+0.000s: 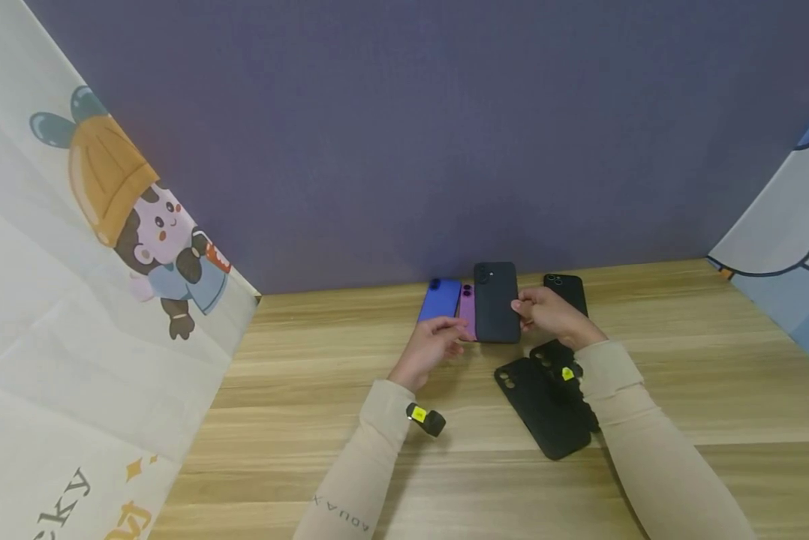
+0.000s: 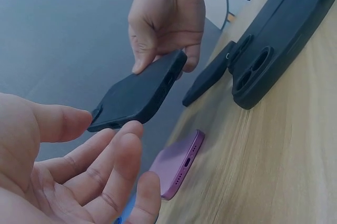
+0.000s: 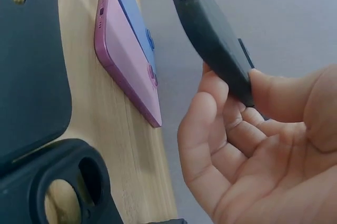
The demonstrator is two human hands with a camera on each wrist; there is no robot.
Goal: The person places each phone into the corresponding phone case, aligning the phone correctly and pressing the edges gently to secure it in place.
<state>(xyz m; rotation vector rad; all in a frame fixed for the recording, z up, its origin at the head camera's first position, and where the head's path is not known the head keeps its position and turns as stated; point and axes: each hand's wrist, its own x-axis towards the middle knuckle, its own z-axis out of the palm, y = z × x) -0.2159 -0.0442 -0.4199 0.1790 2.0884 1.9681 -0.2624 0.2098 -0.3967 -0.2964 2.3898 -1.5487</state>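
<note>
My right hand (image 1: 556, 315) pinches the right edge of a phone in a black case (image 1: 495, 307), thumb on the back and fingers underneath. The phone is raised off the table, its camera end pointing away from me. To its left is my left hand (image 1: 431, 345), fingers loosely spread. In the left wrist view, the left thumb and fingertips are close to the near end of the cased phone (image 2: 137, 95), holding nothing. A purple phone (image 3: 126, 58) and a blue phone (image 3: 131, 8) lie side by side on the table, partly behind the left hand in the head view.
Two empty black phone cases (image 1: 546, 412) overlap on the wooden table (image 1: 296, 390), by the right wrist. Another black phone or case (image 1: 568, 289) lies behind the right hand. A dark blue-grey panel (image 1: 404, 150) stands along the table's back edge, with printed sheets at both sides.
</note>
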